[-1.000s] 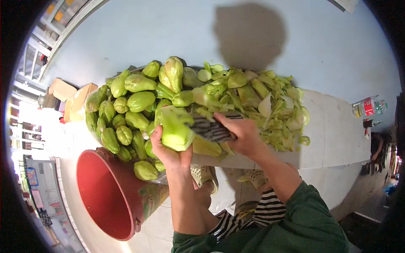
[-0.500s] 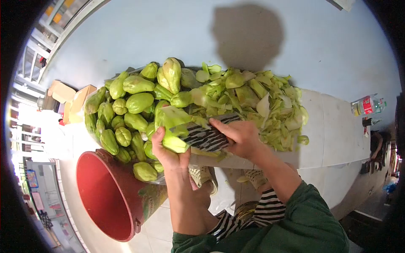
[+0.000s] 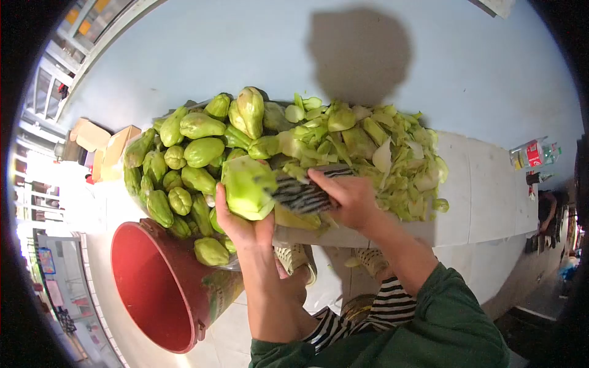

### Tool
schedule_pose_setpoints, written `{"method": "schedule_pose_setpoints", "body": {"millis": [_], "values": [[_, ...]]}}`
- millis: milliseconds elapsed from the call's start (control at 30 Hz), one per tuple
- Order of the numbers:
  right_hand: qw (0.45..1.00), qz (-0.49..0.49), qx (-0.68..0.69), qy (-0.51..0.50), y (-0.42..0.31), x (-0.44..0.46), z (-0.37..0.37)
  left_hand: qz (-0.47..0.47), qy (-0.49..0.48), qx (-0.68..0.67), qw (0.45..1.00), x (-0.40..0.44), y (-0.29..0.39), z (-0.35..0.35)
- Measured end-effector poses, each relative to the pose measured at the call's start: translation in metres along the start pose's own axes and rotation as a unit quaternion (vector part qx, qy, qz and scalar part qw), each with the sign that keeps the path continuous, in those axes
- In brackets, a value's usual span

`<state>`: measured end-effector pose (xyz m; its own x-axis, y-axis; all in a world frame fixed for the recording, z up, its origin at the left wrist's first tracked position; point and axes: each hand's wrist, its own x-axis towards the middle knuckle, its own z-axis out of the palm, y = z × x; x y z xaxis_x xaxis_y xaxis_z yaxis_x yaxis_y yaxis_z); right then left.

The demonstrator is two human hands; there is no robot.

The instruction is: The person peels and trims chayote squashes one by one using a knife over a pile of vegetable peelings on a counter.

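Observation:
My left hand (image 3: 245,230) is wrapped round a chayote (image 3: 245,187), whose pale green surface shows flat cut facets. In my right hand (image 3: 354,205) is a cleaver (image 3: 304,195), its broad blade mirroring black and white stripes. The thumb lies along the top of the blade, and the handle is hidden in the fist. Its blurred far edge lies against or just beside the chayote's right side; I cannot tell which. Unpeeled chayotes (image 3: 202,151) are piled beyond and left of my left hand. A heap of chayote peelings (image 3: 399,165) spreads beyond my right hand.
A red bucket (image 3: 153,288) lies tilted at the lower left, its mouth facing left. On the right a plastic bottle (image 3: 535,154) rests near the wall (image 3: 245,49). An open cardboard box (image 3: 113,147) stands at the left. My feet in pale clogs (image 3: 297,260) are below the ledge.
The chayote has turned in my left hand, showing more of its rounded, faceted side. The cleaver's blade has tilted and shifted slightly, with small bits flying near its edge.

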<state>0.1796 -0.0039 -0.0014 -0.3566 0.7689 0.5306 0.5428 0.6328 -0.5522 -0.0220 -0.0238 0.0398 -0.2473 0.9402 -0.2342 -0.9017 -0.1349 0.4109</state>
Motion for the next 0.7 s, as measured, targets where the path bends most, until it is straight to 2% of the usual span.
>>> {"method": "schedule_pose_setpoints", "body": {"millis": [67, 167, 400, 533, 633, 700], "values": [[0.996, -0.074, -0.039, 0.022, -0.008, 0.001, 0.000, 0.001, 0.023, 0.005, 1.000, 0.000, -0.001, 0.000], [0.994, -0.092, -0.036, 0.037, -0.019, 0.005, 0.000, 0.008, 0.005, 0.033, 0.999, -0.001, -0.008, 0.000], [0.993, -0.084, -0.077, 0.035, -0.015, 0.004, 0.001, 0.008, 0.039, 0.060, 0.997, -0.005, -0.021, 0.009], [0.993, -0.086, -0.082, 0.024, -0.016, 0.004, -0.004, -0.002, -0.001, 0.053, 0.999, -0.005, -0.023, 0.006], [0.995, -0.065, -0.078, 0.019, -0.012, 0.003, -0.004, 0.016, 0.010, 0.055, 0.998, -0.001, -0.022, 0.003], [0.998, -0.018, -0.059, 0.027, 0.000, 0.001, 0.002, 0.034, 0.022, 0.047, 0.998, 0.000, -0.020, 0.003]]}}
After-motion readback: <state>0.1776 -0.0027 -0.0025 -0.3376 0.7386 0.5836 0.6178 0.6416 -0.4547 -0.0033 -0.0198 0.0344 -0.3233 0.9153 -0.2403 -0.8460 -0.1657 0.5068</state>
